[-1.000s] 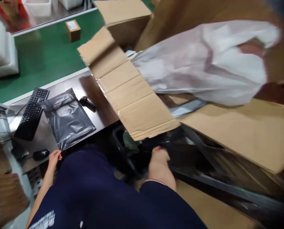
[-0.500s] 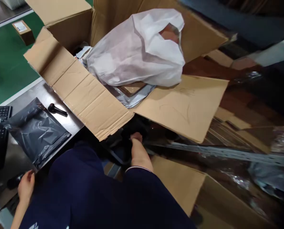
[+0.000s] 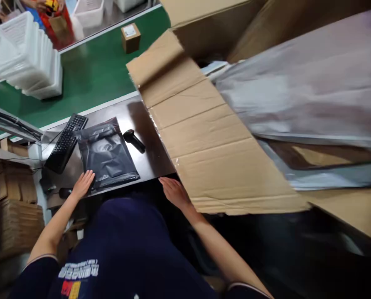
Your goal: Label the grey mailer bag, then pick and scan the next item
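At the far left a stack of white baskets [image 3: 26, 54] stands on the green belt [image 3: 88, 79], with a small cardboard box [image 3: 131, 37] farther along it. On the dark worktop [image 3: 156, 153] in front of you lie a black keyboard [image 3: 66, 143], then the grey poly mailer [image 3: 106, 153], then a black handheld scanner [image 3: 134, 140] just beside its right edge.

Your left hand [image 3: 83, 185] has moved up: a second ago it sat at the near corner of the mailer, and now it lies flat on the bag's near-left corner, fingers [image 3: 88, 177] spread and holding nothing, only pressing the film down. The mailer itself has not shifted from its place between keyboard and scanner.

Your right hand [image 3: 174, 192] has changed more. Half a second ago it was down in the dark space under the carton flap [image 3: 210, 137]; now it is up at the worktop's near edge, just beside the flap's lower corner, fingers loosely spread and empty. So you have come out of that reach with nothing, and both hands are back by the mailer.

Farther right, the open carton's contents are blurred: a pale plastic bag [image 3: 303, 91] over grey film.
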A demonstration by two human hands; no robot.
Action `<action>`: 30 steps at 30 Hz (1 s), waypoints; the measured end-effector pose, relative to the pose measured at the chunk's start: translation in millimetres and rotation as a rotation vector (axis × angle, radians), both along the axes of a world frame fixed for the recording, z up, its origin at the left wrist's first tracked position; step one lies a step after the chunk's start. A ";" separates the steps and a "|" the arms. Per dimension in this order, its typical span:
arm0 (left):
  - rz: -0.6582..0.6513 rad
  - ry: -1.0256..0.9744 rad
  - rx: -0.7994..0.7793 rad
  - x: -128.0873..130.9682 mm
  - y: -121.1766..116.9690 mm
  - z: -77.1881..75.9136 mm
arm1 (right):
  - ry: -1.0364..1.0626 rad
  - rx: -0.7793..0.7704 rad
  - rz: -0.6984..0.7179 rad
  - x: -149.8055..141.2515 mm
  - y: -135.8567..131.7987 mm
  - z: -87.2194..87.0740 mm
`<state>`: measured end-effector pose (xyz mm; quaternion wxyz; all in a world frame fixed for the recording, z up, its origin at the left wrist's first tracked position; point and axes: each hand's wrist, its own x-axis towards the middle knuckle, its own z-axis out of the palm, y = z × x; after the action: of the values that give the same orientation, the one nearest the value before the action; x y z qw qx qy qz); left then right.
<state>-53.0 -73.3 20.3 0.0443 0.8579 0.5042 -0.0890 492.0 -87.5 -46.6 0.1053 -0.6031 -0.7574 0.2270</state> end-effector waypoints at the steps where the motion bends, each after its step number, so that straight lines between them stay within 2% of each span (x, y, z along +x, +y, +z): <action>1: -0.036 0.007 -0.020 -0.9 3.2 -0.8 | 0.019 0.073 0.137 -25.0 21.6 0.6; 3: -0.068 0.019 -0.063 -2.2 6.8 -1.7 | 0.012 0.208 0.361 -68.3 63.7 6.8; 5: -0.064 0.022 -0.117 -3.4 6.2 -2.3 | -0.021 0.263 0.467 -99.7 98.6 15.6; 7: -0.030 0.013 -0.163 -5.1 2.4 -3.1 | -0.026 0.225 0.517 -118.8 120.9 21.8; 9: 0.012 -0.007 -0.199 -7.5 -3.2 -4.0 | -0.007 0.155 0.567 -126.9 128.5 22.1; 12: 0.036 -0.034 -0.271 -11.5 -14.3 -4.5 | 0.023 0.069 0.664 -123.1 118.8 11.8; 16: -0.024 -0.038 -0.387 -16.6 -37.9 -2.8 | 0.030 0.012 0.771 -99.1 89.4 -4.0; 21: -0.057 -0.057 -0.456 -18.3 -72.6 -3.4 | 0.050 -0.049 0.873 -76.6 58.6 -9.8; 24: -0.011 -0.059 -0.444 -16.0 -80.0 -4.4 | 0.031 -0.040 0.830 -82.8 52.1 -11.9; 27: 0.074 -0.150 -0.477 -13.8 -72.9 1.1 | 0.077 -0.005 0.744 -95.2 53.5 -12.7; 29: 0.230 -0.342 -0.523 -13.6 -62.1 9.3 | 0.184 -0.014 0.641 -101.5 57.0 -10.0; 30: 0.365 -0.489 -0.533 -14.0 -55.5 13.9 | 0.256 -0.035 0.569 -103.8 59.2 -7.3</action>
<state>-67.0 -128.8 34.2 0.3986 0.7086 0.5822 -0.0007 388.2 -28.3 -53.9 0.1216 -0.3351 -0.8724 0.3345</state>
